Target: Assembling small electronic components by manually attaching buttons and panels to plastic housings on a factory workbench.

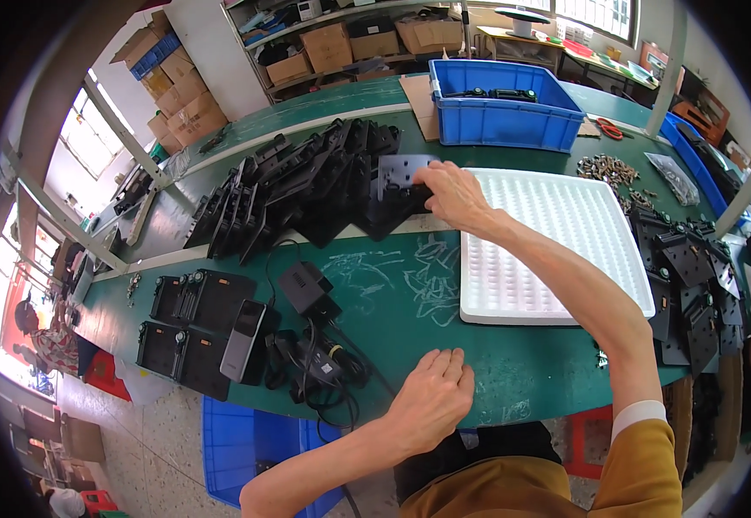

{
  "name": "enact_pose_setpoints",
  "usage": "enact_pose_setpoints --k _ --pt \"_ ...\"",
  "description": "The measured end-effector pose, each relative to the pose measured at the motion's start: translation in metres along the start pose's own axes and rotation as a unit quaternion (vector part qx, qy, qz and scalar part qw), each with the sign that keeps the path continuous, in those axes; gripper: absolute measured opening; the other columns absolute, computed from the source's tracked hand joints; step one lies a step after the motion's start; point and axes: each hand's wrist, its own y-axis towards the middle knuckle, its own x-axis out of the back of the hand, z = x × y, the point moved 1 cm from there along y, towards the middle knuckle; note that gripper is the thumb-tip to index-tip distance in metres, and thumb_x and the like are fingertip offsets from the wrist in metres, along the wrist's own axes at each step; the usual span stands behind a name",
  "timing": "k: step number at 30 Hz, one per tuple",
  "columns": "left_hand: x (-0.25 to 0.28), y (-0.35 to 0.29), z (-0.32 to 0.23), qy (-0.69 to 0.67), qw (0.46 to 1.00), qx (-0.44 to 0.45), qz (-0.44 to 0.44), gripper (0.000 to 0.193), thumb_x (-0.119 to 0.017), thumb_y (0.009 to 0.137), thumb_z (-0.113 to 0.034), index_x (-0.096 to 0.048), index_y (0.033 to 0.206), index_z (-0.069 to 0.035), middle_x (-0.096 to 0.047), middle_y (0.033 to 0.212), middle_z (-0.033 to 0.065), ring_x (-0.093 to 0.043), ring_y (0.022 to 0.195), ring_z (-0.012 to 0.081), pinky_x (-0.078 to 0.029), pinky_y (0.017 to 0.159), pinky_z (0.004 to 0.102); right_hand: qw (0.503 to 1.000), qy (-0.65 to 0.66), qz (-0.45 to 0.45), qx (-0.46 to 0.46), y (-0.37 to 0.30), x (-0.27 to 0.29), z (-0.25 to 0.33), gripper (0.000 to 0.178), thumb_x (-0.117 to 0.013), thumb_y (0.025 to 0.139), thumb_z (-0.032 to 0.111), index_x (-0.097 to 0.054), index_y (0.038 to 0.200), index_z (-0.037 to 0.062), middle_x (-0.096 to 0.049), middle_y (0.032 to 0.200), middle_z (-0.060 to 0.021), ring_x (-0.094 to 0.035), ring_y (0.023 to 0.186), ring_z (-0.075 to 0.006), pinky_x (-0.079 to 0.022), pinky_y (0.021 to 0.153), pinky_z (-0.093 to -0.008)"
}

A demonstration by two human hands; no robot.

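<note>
Clock from the worker's seat, 12 straight ahead. Right hand [462, 197], at 12, arm stretched out: thumb and fingers closed in a pinch on the right edge of a holed metal plate [395, 170], light glare on its face. Plate is at the near-right side of a heap of black brackets [306, 186], 11 o'clock. Left hand [438, 393], just off 11, close in, on the near edge of the green bench [539, 371]: fingers together, loosely bent; can't tell how far closed or whether anything's under them. White ridged tray [518, 289] at 1, partly under the right forearm. Blue bin [513, 129] at 12, farther back. Loose metal fasteners [608, 170] at 1, beyond the tray. More black plates [690, 259] at 2. Power adapter [304, 287] and grey device [244, 341] at 10.
</note>
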Motion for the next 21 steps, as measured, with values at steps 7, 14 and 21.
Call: enact_pose_setpoints --k 7,14,21 --pt "0.002 -0.001 -0.001 -0.051 0.998 0.034 0.025 0.051 -0.074 0.073 -0.009 -0.057 0.118 0.008 -0.058 0.126 0.0288 -0.056 0.118 0.0403 -0.042 0.105 0.0461 0.995 0.076 -0.068 0.020 -0.043 0.083 0.046 0.034 -0.072 0.068 0.006 -0.065 0.101 0.0020 -0.061 0.092 -0.0133 -0.059 0.094 -0.0351 -0.048 0.077 -0.0455" --pt "0.019 0.007 0.003 -0.749 0.609 0.202 -0.165 0.045 -0.064 0.096 -0.019 -0.047 0.136 -0.006 -0.060 0.128 0.0108 -0.057 0.120 0.0200 -0.045 0.103 0.0394 0.993 0.099 -0.070 -0.008 -0.156 0.142 0.104 0.040 -0.075 0.066 0.010 -0.062 0.104 0.0070 -0.055 0.090 -0.0081 -0.060 0.086 -0.0285 -0.051 0.064 -0.0389" --pt "0.032 0.025 -0.027 -0.836 0.492 0.188 -0.153 0.044 -0.069 0.092 -0.010 -0.050 0.132 -0.005 -0.061 0.122 0.0086 -0.060 0.112 0.0188 -0.049 0.100 0.0392 0.986 0.127 -0.091 -0.058 -0.225 0.137 0.130 0.051 -0.083 0.064 0.005 -0.064 0.112 0.0006 -0.062 0.091 -0.0115 -0.063 0.074 -0.0257 -0.052 0.060 -0.0333"
